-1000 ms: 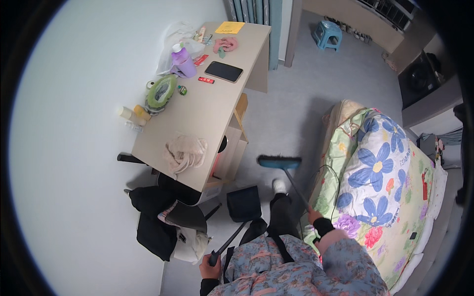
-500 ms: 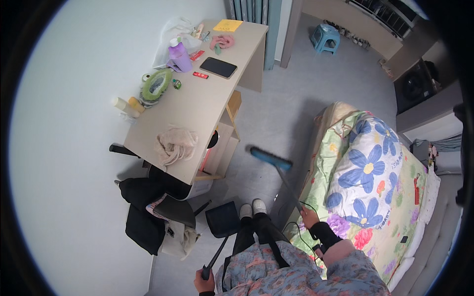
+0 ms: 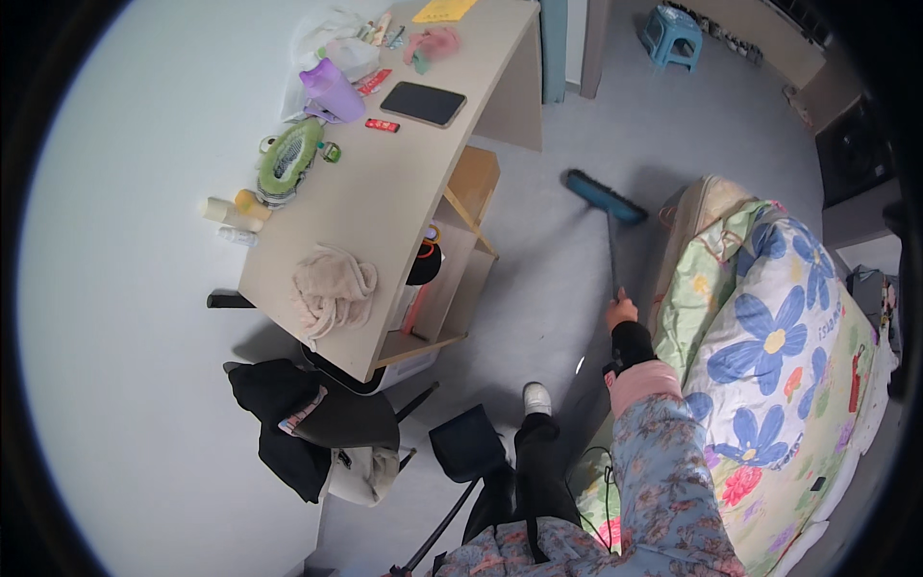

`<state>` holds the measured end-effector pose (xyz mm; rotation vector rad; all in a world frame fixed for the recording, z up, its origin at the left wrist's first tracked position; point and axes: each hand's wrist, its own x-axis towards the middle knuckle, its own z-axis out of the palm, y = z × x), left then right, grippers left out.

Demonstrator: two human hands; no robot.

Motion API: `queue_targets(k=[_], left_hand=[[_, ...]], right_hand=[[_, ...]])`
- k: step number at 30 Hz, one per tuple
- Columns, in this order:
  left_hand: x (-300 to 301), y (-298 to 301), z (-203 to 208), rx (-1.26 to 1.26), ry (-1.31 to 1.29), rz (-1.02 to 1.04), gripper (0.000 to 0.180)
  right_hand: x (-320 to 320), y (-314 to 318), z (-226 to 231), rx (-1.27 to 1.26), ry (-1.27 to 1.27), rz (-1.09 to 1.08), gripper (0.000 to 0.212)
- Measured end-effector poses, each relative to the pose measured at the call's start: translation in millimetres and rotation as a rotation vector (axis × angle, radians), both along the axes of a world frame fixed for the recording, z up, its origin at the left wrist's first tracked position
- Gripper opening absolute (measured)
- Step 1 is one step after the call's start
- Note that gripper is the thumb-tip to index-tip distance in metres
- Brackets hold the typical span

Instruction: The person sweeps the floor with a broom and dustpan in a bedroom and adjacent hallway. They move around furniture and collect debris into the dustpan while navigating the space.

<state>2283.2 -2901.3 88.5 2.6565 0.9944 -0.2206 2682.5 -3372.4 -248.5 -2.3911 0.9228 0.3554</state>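
Note:
My right hand grips the grey handle of a broom, arm stretched forward along the bed's side. The broom's blue head with dark bristles is on the grey floor, between the desk and the bed's far corner. A black dustpan is beside my legs on the left, its long handle running down to the lower edge. My left hand is out of the picture below that handle. One white shoe shows ahead of my dark trousers; the other is mostly hidden by the dustpan.
On the left stands a desk with a phone, cloths and bottles. A chair draped with clothes is below it. The bed with a flowered quilt fills the right. A blue stool stands far back.
The broom head has moved forward and right over the floor, with my right arm reaching farther out. The view has shifted, and my left hand has dropped out of sight.

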Motion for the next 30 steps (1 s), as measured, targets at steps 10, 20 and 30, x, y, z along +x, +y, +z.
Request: queue_targets(k=[10, 20, 30], left_hand=[[3, 9, -1, -0.056, 0.066, -0.065, 0.025], [-40, 81, -25, -0.182, 0.002, -0.026, 0.024], [-107, 194, -35, -0.244, -0.240, -0.263, 0.030]], right_hand=[[-74, 50, -30, -0.014, 0.190, -0.127, 0.052], [-188, 194, 5, 0.057, 0.292, -0.338, 0.055], [-333, 364, 32, 0.208, 0.327, -0.299, 0.065]])
